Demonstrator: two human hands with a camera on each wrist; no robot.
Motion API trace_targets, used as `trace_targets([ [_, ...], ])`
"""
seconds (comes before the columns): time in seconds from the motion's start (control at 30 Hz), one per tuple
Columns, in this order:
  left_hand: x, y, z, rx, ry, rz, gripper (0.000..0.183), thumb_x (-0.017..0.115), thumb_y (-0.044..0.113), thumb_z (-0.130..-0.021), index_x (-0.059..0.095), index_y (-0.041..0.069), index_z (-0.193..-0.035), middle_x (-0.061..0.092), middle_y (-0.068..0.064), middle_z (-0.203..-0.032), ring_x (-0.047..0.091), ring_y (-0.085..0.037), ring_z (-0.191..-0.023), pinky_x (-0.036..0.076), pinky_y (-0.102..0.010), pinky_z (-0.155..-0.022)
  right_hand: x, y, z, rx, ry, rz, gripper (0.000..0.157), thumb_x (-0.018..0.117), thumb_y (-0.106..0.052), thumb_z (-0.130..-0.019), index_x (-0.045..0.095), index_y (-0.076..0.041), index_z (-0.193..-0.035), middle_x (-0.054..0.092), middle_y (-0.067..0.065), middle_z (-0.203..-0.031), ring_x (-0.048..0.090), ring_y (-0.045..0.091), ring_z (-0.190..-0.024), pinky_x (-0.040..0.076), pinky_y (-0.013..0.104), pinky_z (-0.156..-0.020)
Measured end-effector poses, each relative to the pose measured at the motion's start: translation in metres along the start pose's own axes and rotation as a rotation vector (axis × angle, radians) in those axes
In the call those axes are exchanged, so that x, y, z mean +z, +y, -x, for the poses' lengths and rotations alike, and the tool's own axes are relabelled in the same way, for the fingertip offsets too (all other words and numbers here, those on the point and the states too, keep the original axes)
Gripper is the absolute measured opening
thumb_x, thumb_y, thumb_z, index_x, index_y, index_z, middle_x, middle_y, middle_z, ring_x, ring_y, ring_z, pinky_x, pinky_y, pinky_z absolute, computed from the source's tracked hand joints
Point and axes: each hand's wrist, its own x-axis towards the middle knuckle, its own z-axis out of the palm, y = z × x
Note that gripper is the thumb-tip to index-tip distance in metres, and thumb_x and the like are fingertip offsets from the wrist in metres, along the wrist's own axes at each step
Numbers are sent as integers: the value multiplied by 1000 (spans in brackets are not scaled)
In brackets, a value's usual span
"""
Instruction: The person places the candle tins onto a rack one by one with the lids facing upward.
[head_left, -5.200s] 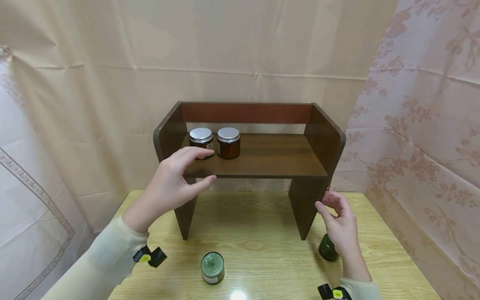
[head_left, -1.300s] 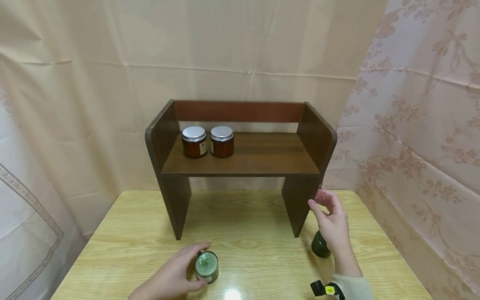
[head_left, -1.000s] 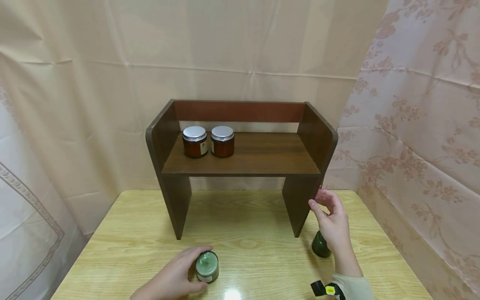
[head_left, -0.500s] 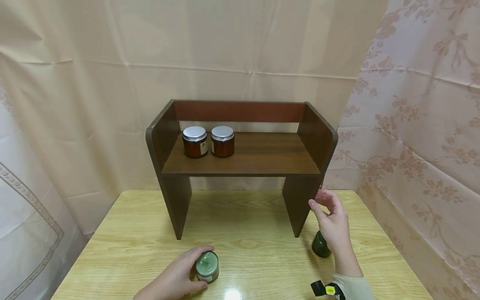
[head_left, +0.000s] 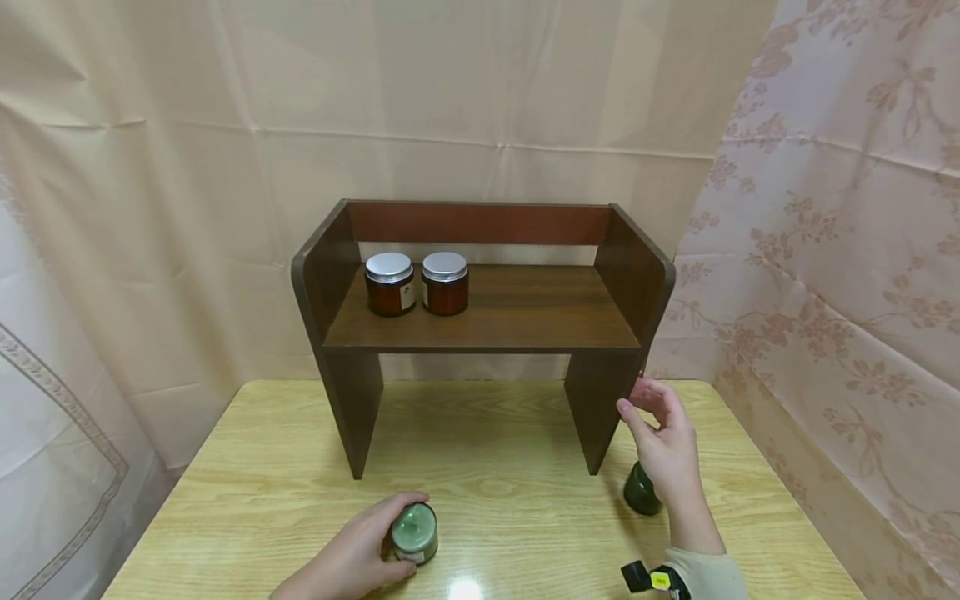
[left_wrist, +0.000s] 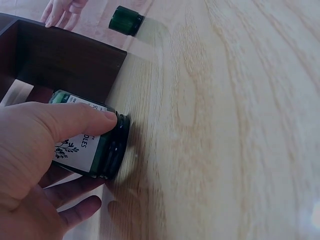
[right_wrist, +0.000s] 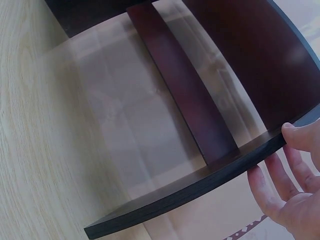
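1. A short green glass jar (head_left: 415, 533), pale green across its round upper end, is standing on the tabletop within the grasp of the left hand (head_left: 352, 552).
2. The left hand is gripping this jar: its thumb is pressing on a white printed label (left_wrist: 82, 156), and its fingers are curling around the opposite side, partly hidden by the glass.
3. The right hand (head_left: 669, 446) is holding the near edge of a dark brown wooden shelf unit (head_left: 555, 304), pinching the side panel between thumb and fingers.
4. A dark green glass vessel (head_left: 641, 493) is standing just beside the right hand, on the side nearer the person, outside that panel.
5. Two amber glass jars (head_left: 447, 297) with silver metal lids are standing side by side on the upper board, beyond the left hand and well apart from it.
6. A pale yellow wood-grain table (head_left: 480, 433) is supporting the shelf unit, beneath both hands.
7. A plain beige curtain (head_left: 555, 92) is hanging beyond the hands; a pink floral cloth (head_left: 847, 208) is hanging to the right of the right hand.
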Motion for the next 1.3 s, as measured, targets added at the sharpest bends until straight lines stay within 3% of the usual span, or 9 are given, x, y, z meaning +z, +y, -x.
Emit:
trace_targets([
  [0.37, -1, 1, -1, -14, -15, 8, 80, 93, 23, -88, 53, 15, -157, 64, 2, -146, 63, -20, -130, 56, -43, -106, 0, 0, 0, 9, 7, 0, 35, 71, 1, -105, 59, 2, -138, 67, -6, -116, 65, 5, -111, 57, 14, -88],
  [0.77, -1, -2, -1, 15, -18, 20, 76, 92, 22, -90, 54, 18, -155, 64, 5, -145, 62, -16, -130, 55, -40, -107, 0, 0, 0, 8, 2, -7, 36, 71, 0, -105, 58, 2, -138, 67, -5, -116, 65, 5, -111, 57, 14, -88],
  [1.03, -4, 1, -1, -25, -48, 91, 74, 93, 23, -89, 56, 23, -153, 65, 10, -143, 63, -14, -128, 55, -36, -104, 0, 1, 0, 7, 4, -7, 36, 71, 1, -105, 58, 3, -138, 66, -6, -116, 65, 5, -111, 57, 14, -88],
  [1.3, -4, 0, 0, -5, -32, 92, 72, 94, 21, -88, 58, 20, -150, 65, 10, -142, 64, -12, -126, 56, -35, -103, 0, 1, 0, 7, 7, -3, 35, 72, 1, -105, 58, 3, -137, 66, -6, -115, 64, 5, -111, 56, 13, -88],
])
